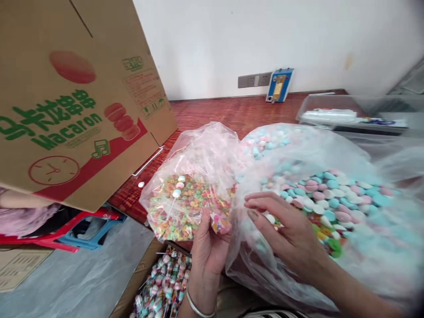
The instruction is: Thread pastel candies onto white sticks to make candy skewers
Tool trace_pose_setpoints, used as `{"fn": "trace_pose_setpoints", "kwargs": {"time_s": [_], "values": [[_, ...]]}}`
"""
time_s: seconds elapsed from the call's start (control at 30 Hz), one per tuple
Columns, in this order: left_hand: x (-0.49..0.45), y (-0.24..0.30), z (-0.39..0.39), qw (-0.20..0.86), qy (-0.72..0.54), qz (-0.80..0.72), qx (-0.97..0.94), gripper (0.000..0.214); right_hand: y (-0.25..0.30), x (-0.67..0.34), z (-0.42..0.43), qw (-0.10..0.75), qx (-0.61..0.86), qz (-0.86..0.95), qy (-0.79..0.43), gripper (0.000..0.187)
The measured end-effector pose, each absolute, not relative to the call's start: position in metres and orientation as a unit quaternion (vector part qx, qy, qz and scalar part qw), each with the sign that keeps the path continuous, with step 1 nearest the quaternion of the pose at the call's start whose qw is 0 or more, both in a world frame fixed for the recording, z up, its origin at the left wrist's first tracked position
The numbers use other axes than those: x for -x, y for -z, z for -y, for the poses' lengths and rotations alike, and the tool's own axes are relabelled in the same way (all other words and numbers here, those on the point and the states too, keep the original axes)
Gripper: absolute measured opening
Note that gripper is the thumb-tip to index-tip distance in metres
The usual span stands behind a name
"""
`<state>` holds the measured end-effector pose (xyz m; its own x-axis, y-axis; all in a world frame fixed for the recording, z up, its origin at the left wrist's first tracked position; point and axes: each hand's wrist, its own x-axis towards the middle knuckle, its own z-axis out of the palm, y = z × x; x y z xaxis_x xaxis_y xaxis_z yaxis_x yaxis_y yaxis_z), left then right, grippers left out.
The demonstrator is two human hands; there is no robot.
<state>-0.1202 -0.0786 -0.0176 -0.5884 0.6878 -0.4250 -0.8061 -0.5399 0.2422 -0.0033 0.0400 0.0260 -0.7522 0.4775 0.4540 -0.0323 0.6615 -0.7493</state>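
My left hand (pixel 208 247) is raised in front of me, fingers closed round a small cluster of pastel candy pieces (pixel 220 222). It sits between two clear plastic bags. The bag on the left (pixel 192 194) holds small multicoloured ring candies. My right hand (pixel 285 229) reaches into the big bag (pixel 318 198) of pink, white and teal round candies, fingers pinched on a white piece (pixel 270 218) at the bag's mouth.
A tilted cardboard box printed "Macaron" (pixel 66 115) fills the upper left. Below my hands an open carton holds finished candy sticks (pixel 165 282). A clear bin (pixel 357 115) stands at the back right on the red wooden table (pixel 218 112). Red and blue stools (pixel 82 229) sit at left.
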Motion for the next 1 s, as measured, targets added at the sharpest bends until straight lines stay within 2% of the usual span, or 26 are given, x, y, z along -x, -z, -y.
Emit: {"fn": "trace_pose_setpoints", "kwargs": {"time_s": [0.17,0.3,0.37,0.47,0.6,0.73,0.8,0.87,1.0], "values": [[0.161,0.017,0.129,0.312,-0.921,-0.21,0.105,0.022,-0.012,0.102,-0.017,0.082,0.143,0.854,-0.493,0.017],[0.18,0.014,0.16,0.26,-0.94,-0.208,0.081,0.027,0.01,0.183,0.017,-0.015,0.193,0.825,-0.531,0.025],[0.185,0.014,0.17,0.244,-0.944,-0.21,0.078,0.029,0.022,0.211,0.031,-0.062,0.219,0.797,-0.56,0.022],[0.19,0.016,0.178,0.234,-0.945,-0.213,0.085,0.029,0.034,0.229,0.041,-0.096,0.249,0.751,-0.603,0.032],[0.193,0.019,0.172,0.235,-0.942,-0.217,0.098,0.026,0.031,0.2,0.03,-0.069,0.261,0.717,-0.643,0.022],[0.187,0.019,0.148,0.252,-0.933,-0.23,0.117,0.014,0.01,0.115,-0.003,-0.003,0.225,0.721,-0.655,0.031],[0.179,0.017,0.13,0.266,-0.922,-0.246,0.138,0.016,0.002,0.06,-0.021,0.075,0.185,0.764,-0.614,0.032],[0.167,0.015,0.11,0.285,-0.908,-0.266,0.155,0.023,-0.002,0.005,-0.034,0.133,0.191,0.805,-0.547,0.026],[0.137,0.011,0.072,0.342,-0.881,-0.279,0.173,0.027,0.005,-0.083,-0.039,0.177,0.19,0.834,-0.487,0.02]]}}
